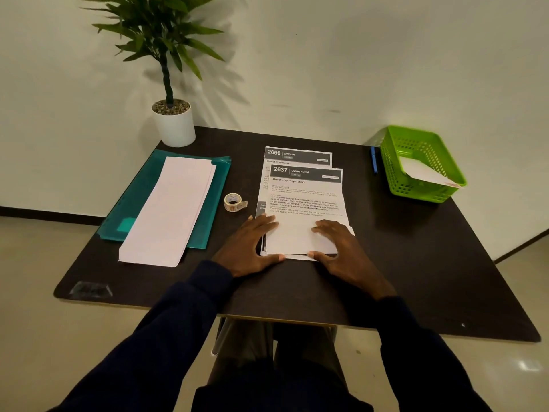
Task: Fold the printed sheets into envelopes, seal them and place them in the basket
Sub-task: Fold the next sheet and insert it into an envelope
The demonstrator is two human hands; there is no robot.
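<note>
Light, limp and easily creased, the top printed sheet (306, 203), headed 2637 in a dark banner on the stack at the worktop (416, 263) centre, is pressed flat, its near third folded up, under the spread left hand (252, 248) and right hand (341, 248), best gripped by its edges.

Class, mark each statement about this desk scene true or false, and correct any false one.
1. Both hands press on the top printed sheet. True: left hand and right hand lie flat on its folded lower part.
2. The green basket is empty. False: a white folded paper lies inside.
3. The tape roll sits between the teal folder and the printed sheets. True.
4. The potted plant stands beside the basket. False: it stands at the far left corner.
</note>
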